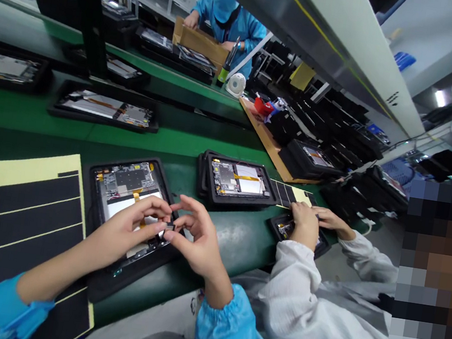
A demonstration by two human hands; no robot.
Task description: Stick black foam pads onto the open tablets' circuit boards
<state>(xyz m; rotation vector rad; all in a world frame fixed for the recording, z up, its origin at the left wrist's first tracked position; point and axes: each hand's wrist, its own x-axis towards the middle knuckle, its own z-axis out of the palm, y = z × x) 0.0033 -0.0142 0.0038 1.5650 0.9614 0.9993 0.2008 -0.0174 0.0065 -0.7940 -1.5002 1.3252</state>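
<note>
**Line station, electronics bench: open tablet with small part in a two-handed pinch**

Room: a factory floor with a long green assembly belt running from 9 to 2 o'clock. Black tablet trays stand stacked at 2 o'clock, beyond a wooden board. At 12 o'clock, a co-worker in a blue gown handles a cardboard box, and a small white fan sits nearby. A second co-worker's white sleeve fills 3 o'clock, with that person's hands working over a tray.

Surface: a sheet of black adhesive strips on yellow backing lies at 9 o'clock, its strips seemingly all in place. A second open tablet rests in its black carrier at 1 o'clock.

Work piece: an open tablet in a black rubber carrier lies directly ahead at 12 o'clock. Its circuit board and amber tape are exposed, with no back cover fitted.

Hands: the left hand and right hand are closed in a fingertip pinch on a small dark component. The component is held just above the tablet's lower right edge, not visibly seated.
</note>
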